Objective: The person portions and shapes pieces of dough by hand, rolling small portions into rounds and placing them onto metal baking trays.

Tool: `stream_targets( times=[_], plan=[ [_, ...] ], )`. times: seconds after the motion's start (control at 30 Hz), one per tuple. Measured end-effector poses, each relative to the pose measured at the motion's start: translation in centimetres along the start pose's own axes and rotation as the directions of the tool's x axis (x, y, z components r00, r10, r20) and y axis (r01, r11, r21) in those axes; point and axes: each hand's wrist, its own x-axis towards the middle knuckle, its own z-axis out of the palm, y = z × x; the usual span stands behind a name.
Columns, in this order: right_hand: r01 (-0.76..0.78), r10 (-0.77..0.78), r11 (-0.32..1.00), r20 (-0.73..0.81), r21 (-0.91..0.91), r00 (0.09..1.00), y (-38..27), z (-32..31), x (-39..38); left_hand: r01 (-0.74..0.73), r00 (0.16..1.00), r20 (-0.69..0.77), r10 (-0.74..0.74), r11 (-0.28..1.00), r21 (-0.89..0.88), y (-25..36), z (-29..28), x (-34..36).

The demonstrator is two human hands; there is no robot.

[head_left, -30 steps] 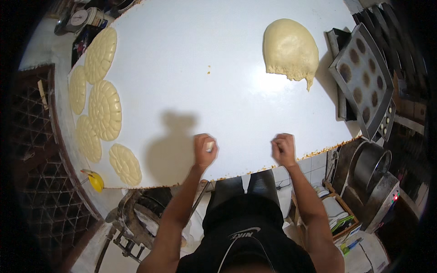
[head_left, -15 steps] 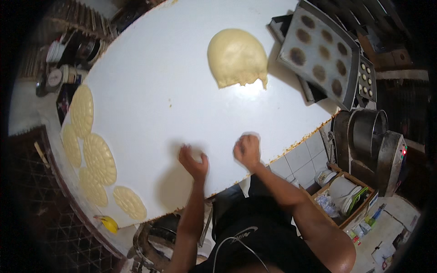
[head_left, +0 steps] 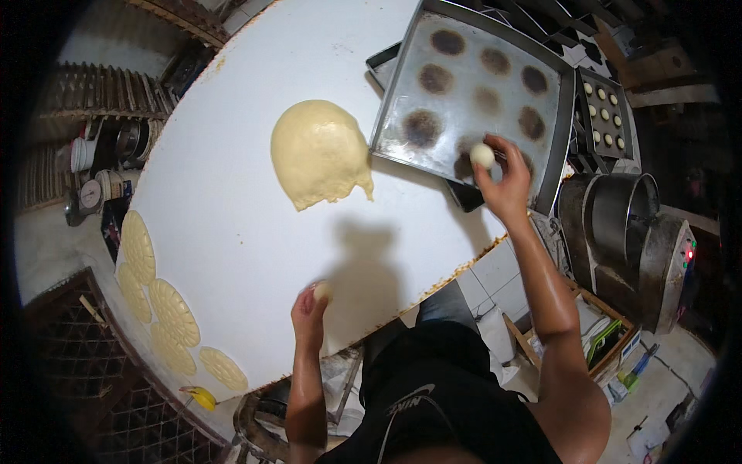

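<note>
Over the view as a clock face, the right hand [head_left: 508, 189] is at two o'clock, its grip closed on a pale ball [head_left: 482, 155], pinched between thumb and fingers. Ball and hand are over the near edge of a metal tray [head_left: 464, 85] at one o'clock; whether the hand touches the tray I cannot tell. The tray has dark round stains and sits tilted on a lower tray [head_left: 382, 68].

The left hand [head_left: 308, 309], at seven o'clock, has its fingers curled in a grip on a dough piece [head_left: 322, 292], only part of which shows. It is over the near part of the white desk [head_left: 247, 309].

The big dough [head_left: 317, 151] lies at eleven o'clock, smooth on top and ragged on its six o'clock side, just beside the tray. Five scored discs [head_left: 173, 312] lie near the desk's edge between eight and nine o'clock, with a yellow object [head_left: 202, 398] just beyond the lowest. At two o'clock, past the tray, a small tray [head_left: 606, 127] carries rows of pale balls. A metal pot [head_left: 618, 216] stands at three o'clock, well apart from the left hand.
</note>
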Motion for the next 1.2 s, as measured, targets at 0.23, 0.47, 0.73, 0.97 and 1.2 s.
stream_targets(
  times=[0.23, 0.47, 0.73, 0.97, 1.2],
  plan=[
    [-0.052, 0.096, 0.991, 0.393, -0.122, 0.915, 4.6, -2.9, 4.9, -0.428, 0.87, 0.35, 0.348, 0.884, 0.185, 16.9, 22.1, 6.5],
    [-0.194, 0.172, 0.981, 0.345, 0.028, 0.923, 7.6, -4.4, 3.9, -0.709, 0.642, 0.601, 0.475, 0.07, 0.702, 16.5, 34.7, 19.4],
    [-0.117, 0.082, 0.99, 0.341, 0.082, 0.937, 3.3, -1.1, 7.7, -0.709, 0.572, 0.147, 0.807, 0.396, 0.584, 13.1, 26.3, 12.2],
    [0.271, -0.173, 0.954, 0.509, -0.125, 0.843, 2.4, 8.7, 10.3, -0.085, 0.564, -0.535, 0.629, 0.689, 0.72, -4.3, 8.3, 13.4],
    [0.274, -0.235, 0.961, 0.463, -0.019, 0.855, 3.1, 8.0, 9.1, 0.365, 0.308, -0.612, 0.728, 0.504, 0.783, -7.8, 4.8, 15.5]
  ],
)
